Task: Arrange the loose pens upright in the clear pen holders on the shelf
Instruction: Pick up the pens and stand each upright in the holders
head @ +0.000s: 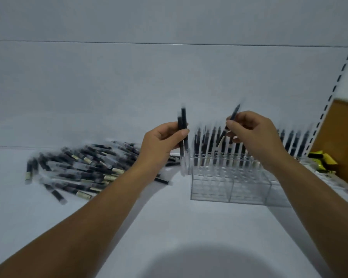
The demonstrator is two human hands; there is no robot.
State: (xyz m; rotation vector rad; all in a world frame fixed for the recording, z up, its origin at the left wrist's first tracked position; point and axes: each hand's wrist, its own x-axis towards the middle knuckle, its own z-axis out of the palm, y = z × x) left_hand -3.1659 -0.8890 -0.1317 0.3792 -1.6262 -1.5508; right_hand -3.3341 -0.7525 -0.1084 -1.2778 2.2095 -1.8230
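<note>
Both forearms (pixel 92 215) are bare. The left hand (pixel 163 141), left of the clear pen holder (pixel 229 192), and the right hand (pixel 253 135) show short thumbnails.

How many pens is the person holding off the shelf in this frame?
3. Two upright pens side by side in the left hand; one tilted pen in the right hand. Motion blur may hide another behind the fingers.

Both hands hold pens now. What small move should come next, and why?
Probably lower the right hand so its tilted pen drops upright into an empty front slot of the clear holder: the back rows look full, the front ones bare. The left hand holds spare pens.
</note>
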